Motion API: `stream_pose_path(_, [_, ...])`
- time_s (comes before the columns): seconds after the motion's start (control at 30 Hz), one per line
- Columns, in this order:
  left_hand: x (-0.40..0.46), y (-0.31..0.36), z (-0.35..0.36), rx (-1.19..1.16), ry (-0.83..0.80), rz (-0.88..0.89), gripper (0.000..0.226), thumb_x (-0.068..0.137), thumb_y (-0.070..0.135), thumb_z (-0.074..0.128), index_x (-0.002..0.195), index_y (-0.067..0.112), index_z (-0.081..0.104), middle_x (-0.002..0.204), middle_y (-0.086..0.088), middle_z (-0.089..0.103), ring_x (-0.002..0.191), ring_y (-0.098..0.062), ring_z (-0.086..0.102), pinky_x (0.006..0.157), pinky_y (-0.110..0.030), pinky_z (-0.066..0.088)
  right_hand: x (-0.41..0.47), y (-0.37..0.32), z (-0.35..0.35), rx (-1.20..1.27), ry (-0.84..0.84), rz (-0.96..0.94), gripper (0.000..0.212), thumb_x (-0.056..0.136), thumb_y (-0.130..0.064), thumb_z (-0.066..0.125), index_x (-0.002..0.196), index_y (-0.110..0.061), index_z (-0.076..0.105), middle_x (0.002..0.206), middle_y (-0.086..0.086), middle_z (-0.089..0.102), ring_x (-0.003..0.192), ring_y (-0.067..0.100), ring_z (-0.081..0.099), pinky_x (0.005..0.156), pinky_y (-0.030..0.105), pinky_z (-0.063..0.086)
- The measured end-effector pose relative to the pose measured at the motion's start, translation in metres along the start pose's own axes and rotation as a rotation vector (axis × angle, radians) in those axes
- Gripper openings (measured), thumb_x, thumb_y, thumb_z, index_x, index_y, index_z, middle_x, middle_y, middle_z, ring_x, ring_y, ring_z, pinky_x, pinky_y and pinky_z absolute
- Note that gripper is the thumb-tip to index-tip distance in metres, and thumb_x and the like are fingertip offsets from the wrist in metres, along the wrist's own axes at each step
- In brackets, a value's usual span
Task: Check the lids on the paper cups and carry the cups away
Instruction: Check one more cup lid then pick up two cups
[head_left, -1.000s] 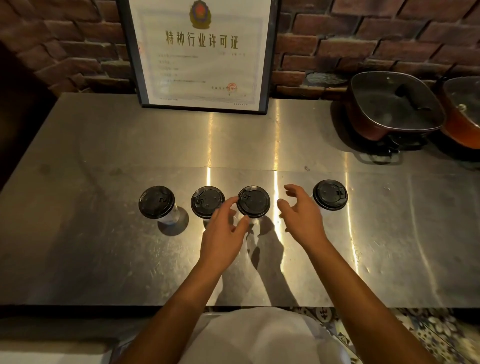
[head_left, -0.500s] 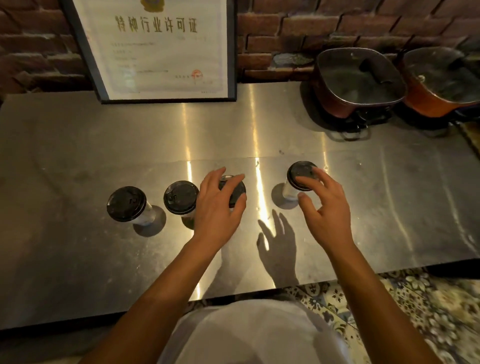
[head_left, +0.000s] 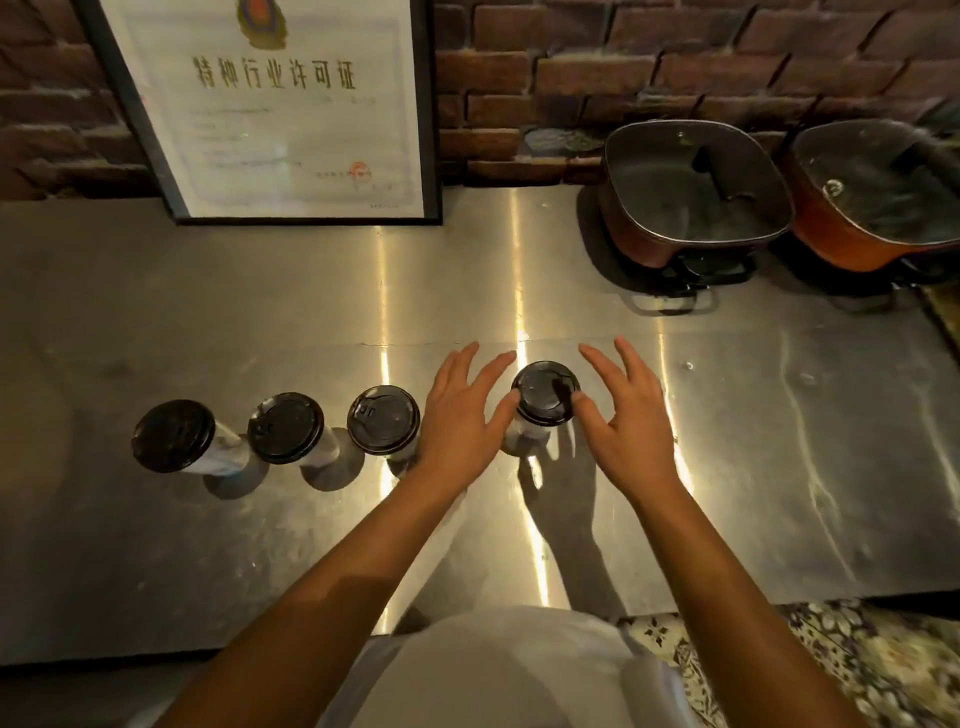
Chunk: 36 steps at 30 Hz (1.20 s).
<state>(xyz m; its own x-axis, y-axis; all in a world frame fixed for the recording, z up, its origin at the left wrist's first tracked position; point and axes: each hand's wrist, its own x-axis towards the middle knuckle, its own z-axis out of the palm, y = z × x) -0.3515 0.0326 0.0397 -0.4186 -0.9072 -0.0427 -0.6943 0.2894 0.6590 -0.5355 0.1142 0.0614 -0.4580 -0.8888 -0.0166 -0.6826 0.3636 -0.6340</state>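
Four paper cups with black lids stand in a row on the steel counter (head_left: 779, 467): the leftmost cup (head_left: 173, 435), the second cup (head_left: 285, 427), the third cup (head_left: 383, 420) and the rightmost cup (head_left: 545, 392), which stands a little apart. My left hand (head_left: 462, 415) is on the left of the rightmost cup and my right hand (head_left: 623, 421) on its right. Both hands have spread fingers, and each thumb tip touches the rim of that cup's lid. Neither hand wraps around the cup.
A framed certificate (head_left: 291, 109) leans against the brick wall at the back left. Two red-orange pots with glass lids, the nearer pot (head_left: 691, 192) and the farther pot (head_left: 883, 197), stand at the back right. The counter's front edge runs just before my body; patterned floor (head_left: 831, 665) shows at lower right.
My left hand has left the third cup and moved right to the rightmost cup. My right hand has shifted to that cup's right side. Both thumbs now touch its lid.
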Motion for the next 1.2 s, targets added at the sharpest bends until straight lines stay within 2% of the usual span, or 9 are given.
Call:
stream_pose_path(0.1, [0.011, 0.008, 0.020, -0.033, -0.026, -0.087, 0.050, 0.103, 0.052, 0.045, 0.151, 0.046, 0.035, 0.167, 0.003, 0.023, 0.155, -0.022, 0.015, 0.122, -0.046, 0.024, 0.014, 0.011, 0.004, 0.032, -0.086, -0.010, 0.055, 0.102, -0.038, 0.059, 0.154, -0.044, 0.040, 0.170, -0.004, 0.023, 0.155, 0.023, 0.024, 0.118, 0.042, 0.031])
stream_pose_path(0.2, [0.020, 0.018, 0.035, -0.075, -0.063, -0.160, 0.050, 0.103, 0.050, 0.046, 0.151, 0.046, 0.035, 0.167, 0.004, 0.023, 0.154, -0.022, 0.018, 0.121, -0.042, 0.024, 0.028, 0.019, 0.010, 0.058, -0.209, 0.010, 0.056, 0.104, -0.037, 0.057, 0.156, -0.041, 0.037, 0.170, 0.000, 0.024, 0.155, 0.026, 0.027, 0.120, 0.046, 0.031])
stream_pose_path(0.27, [0.023, 0.021, 0.042, -0.116, -0.098, -0.193, 0.049, 0.104, 0.044, 0.048, 0.152, 0.042, 0.037, 0.165, 0.002, 0.028, 0.152, -0.022, 0.026, 0.120, -0.040, 0.026, 0.033, 0.023, 0.018, 0.078, -0.303, 0.008, 0.055, 0.105, -0.036, 0.055, 0.157, -0.038, 0.037, 0.168, 0.002, 0.031, 0.151, 0.026, 0.034, 0.119, 0.042, 0.034])
stream_pose_path(0.4, [0.022, 0.025, 0.050, -0.358, -0.157, -0.289, 0.048, 0.105, 0.028, 0.049, 0.151, 0.038, 0.039, 0.150, 0.002, 0.051, 0.134, -0.021, 0.052, 0.113, -0.038, 0.042, 0.039, 0.031, 0.022, 0.196, -0.404, 0.000, 0.052, 0.105, -0.028, 0.054, 0.155, -0.035, 0.040, 0.150, 0.001, 0.056, 0.130, 0.023, 0.059, 0.103, 0.028, 0.044])
stream_pose_path(0.53, [0.018, 0.029, 0.047, -0.559, -0.156, -0.414, 0.047, 0.106, 0.017, 0.045, 0.147, 0.041, 0.046, 0.147, 0.004, 0.052, 0.131, -0.022, 0.052, 0.111, -0.048, 0.046, 0.041, 0.028, 0.023, 0.247, -0.411, 0.053, 0.050, 0.105, -0.024, 0.053, 0.153, -0.034, 0.044, 0.148, 0.002, 0.059, 0.130, 0.024, 0.059, 0.101, 0.024, 0.041])
stream_pose_path(0.67, [-0.002, 0.028, 0.043, -0.619, -0.119, -0.437, 0.046, 0.107, 0.015, 0.041, 0.141, 0.044, 0.051, 0.143, 0.004, 0.056, 0.129, -0.022, 0.055, 0.109, -0.048, 0.048, 0.027, 0.023, 0.023, 0.259, -0.450, 0.039, 0.047, 0.106, -0.025, 0.052, 0.152, -0.036, 0.047, 0.145, 0.000, 0.061, 0.126, 0.023, 0.061, 0.096, 0.020, 0.042])
stream_pose_path(0.77, [-0.022, 0.025, 0.038, -0.618, -0.099, -0.455, 0.042, 0.109, 0.018, 0.040, 0.140, 0.042, 0.053, 0.143, 0.005, 0.056, 0.130, -0.023, 0.054, 0.108, -0.048, 0.050, 0.010, 0.020, 0.023, 0.267, -0.451, 0.015, 0.045, 0.105, -0.027, 0.053, 0.149, -0.036, 0.050, 0.141, -0.001, 0.063, 0.123, 0.022, 0.062, 0.093, 0.020, 0.045])
stream_pose_path(1.03, [-0.077, -0.003, 0.032, -0.553, -0.175, -0.410, 0.040, 0.108, 0.024, 0.040, 0.140, 0.046, 0.050, 0.141, 0.006, 0.057, 0.128, -0.020, 0.055, 0.109, -0.049, 0.048, -0.049, 0.015, 0.040, 0.263, -0.410, 0.114, 0.043, 0.103, -0.027, 0.053, 0.144, -0.037, 0.055, 0.136, 0.000, 0.067, 0.120, 0.022, 0.063, 0.100, 0.033, 0.050])
stream_pose_path(1.2, [-0.099, -0.014, 0.023, -0.410, -0.195, -0.339, 0.042, 0.109, 0.022, 0.039, 0.148, 0.036, 0.045, 0.149, 0.002, 0.054, 0.134, -0.021, 0.052, 0.115, -0.041, 0.041, -0.072, 0.005, 0.057, 0.197, -0.401, 0.158, 0.039, 0.104, -0.031, 0.050, 0.142, -0.032, 0.057, 0.132, 0.003, 0.068, 0.116, 0.025, 0.064, 0.098, 0.037, 0.051])
